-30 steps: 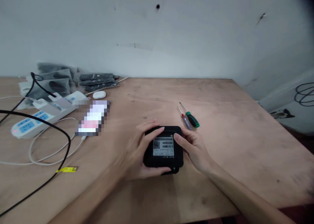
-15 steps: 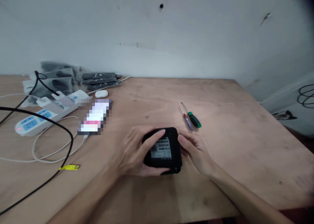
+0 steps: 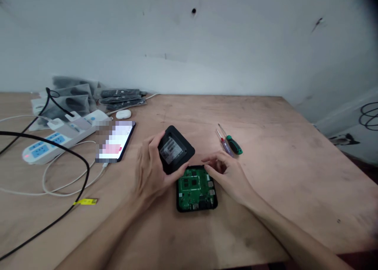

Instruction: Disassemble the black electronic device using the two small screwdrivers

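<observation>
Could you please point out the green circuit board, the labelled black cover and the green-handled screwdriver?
Green circuit board (image 3: pixel 193 190), head view: middle of its upper face.
Labelled black cover (image 3: pixel 174 149), head view: its pale label.
Green-handled screwdriver (image 3: pixel 234 144), head view: its handle.

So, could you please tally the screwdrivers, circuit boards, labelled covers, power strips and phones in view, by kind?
Screwdrivers: 2
Circuit board: 1
Labelled cover, held in the left hand: 1
Power strip: 1
Phone: 1
Total: 6
</observation>
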`<control>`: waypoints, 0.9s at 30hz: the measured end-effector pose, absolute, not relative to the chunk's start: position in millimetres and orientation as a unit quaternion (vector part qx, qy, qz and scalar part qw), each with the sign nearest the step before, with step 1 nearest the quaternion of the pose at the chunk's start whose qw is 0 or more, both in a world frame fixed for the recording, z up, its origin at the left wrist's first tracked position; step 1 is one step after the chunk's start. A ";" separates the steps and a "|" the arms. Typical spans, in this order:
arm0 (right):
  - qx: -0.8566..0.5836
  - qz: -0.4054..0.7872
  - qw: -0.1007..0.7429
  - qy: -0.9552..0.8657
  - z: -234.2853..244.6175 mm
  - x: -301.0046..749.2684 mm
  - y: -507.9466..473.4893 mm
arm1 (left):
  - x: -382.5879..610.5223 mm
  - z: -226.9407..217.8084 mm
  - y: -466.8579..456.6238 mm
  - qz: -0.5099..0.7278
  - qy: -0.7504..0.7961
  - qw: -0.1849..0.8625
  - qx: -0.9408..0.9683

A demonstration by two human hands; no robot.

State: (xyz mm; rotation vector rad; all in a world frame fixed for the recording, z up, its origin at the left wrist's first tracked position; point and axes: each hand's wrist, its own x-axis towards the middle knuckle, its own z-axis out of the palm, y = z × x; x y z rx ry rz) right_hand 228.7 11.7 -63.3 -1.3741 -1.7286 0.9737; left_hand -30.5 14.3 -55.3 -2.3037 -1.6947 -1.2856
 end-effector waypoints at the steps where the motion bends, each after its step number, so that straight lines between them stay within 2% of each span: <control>1: -0.533 0.365 0.342 -0.682 -62.4 229.3 12.1 | -30.3 -55.8 14.9 -0.406 -0.550 -0.003 -0.730; 7: -0.518 0.334 0.278 -0.737 -58.9 232.4 11.7 | -30.0 -59.5 16.8 -0.372 -0.606 -0.045 -0.701; 27: -0.497 0.351 0.281 -0.742 -62.2 236.4 10.9 | -28.3 -59.2 15.0 -0.372 -0.639 -0.062 -0.671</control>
